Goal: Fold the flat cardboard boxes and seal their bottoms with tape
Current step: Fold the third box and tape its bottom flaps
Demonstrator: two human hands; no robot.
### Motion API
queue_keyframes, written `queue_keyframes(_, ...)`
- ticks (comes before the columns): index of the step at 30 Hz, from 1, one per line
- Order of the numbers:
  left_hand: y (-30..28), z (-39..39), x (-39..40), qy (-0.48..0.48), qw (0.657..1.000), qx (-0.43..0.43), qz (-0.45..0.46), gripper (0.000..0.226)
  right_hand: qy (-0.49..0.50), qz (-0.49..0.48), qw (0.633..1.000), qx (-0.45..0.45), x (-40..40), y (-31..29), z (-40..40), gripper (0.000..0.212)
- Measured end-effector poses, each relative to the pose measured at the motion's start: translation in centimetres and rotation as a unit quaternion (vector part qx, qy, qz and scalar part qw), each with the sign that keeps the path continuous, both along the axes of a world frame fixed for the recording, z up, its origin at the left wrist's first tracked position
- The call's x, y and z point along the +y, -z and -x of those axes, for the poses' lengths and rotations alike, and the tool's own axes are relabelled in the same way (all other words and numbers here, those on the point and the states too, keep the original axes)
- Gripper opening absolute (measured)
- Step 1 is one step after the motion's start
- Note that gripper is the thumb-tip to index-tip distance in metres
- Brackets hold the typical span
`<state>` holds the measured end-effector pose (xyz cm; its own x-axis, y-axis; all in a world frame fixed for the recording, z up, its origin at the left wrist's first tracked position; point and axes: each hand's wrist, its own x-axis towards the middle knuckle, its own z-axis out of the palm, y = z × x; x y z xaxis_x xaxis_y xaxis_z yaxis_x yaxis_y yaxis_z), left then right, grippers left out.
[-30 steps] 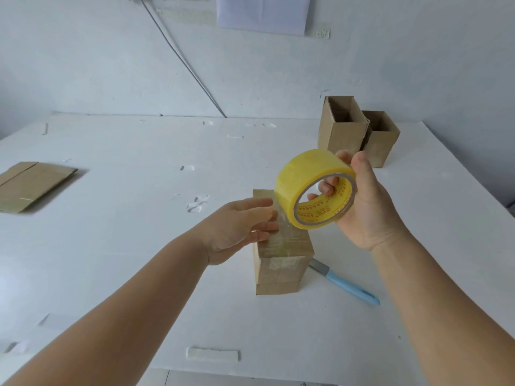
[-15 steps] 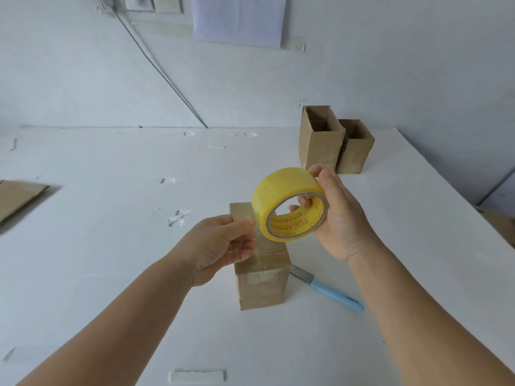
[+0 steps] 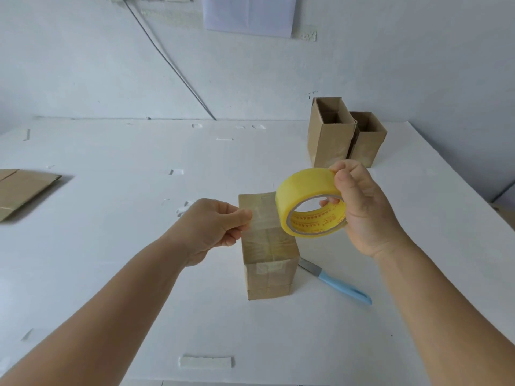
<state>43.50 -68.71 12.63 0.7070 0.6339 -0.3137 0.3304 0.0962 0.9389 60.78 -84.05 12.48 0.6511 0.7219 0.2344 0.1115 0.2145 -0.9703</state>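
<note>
**Tape drawn out above the upturned box**

The person stands a small brown cardboard box (image 3: 269, 246) bottom-up near the middle of the white bench (image 3: 111, 274). Its closed flaps already carry clear tape, with ends lapping down the near side. The right hand (image 3: 362, 210) holds a yellow roll of clear packing tape (image 3: 310, 203) just above the box's right edge, thumb on the outer rim and fingers hooked through the core. The left hand (image 3: 214, 227) is closed in a pinch on the free end of the tape, a short clear strip (image 3: 264, 215) stretched between the pinch and the roll, over the box top.

The step in hand appears to be sealing this box's bottom with a further strip. The next move likely calls for lowering the strip onto the flaps, pressing it flat along the seam, and then severing it. A blue-handled knife (image 3: 334, 282) lies on the bench touching or just beside the box's right base, within reach for the cut.

Two open, finished-looking brown boxes (image 3: 345, 135) stand side by side at the far right, well apart. A flat, unfolded piece of cardboard (image 3: 22, 190) waits at the left edge, so more work seems to remain.
</note>
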Motion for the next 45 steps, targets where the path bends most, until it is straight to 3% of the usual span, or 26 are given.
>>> queue_keyframes(4,0.3,1.0,0.7,0.006,0.998,0.041,-0.053,0.02,0.01,0.069,0.992,-0.101,-1.6,0.3,-1.0,0.022)
queue_keyframes(9,1.1,2.1,0.9,0.02,0.994,0.065,-0.085,0.021,0.046,0.203,0.956,-0.209,-3.1,0.6,-1.3,0.036)
queue_keyframes(14,2.0,2.7,0.6,0.012,0.992,0.076,-0.097,0.022,0.084,0.337,0.885,-0.31,-3.6,1.7,-1.7,0.023)
queue_keyframes(31,3.8,3.2,1.0,0.018,0.993,0.091,-0.07,0.022,0.048,0.363,0.893,-0.261,-3.6,3.7,-1.2,0.03)
queue_keyframes(40,5.5,3.1,1.3,0.016,0.995,0.077,-0.062,0.021,0.048,0.373,0.892,-0.252,-3.2,5.2,-1.3,0.021)
queue_keyframes(45,7.2,2.6,0.7,0.051,0.997,0.06,0.016,0.024,0.021,0.378,0.902,-0.206,-2.6,7.4,-0.2,0.022)
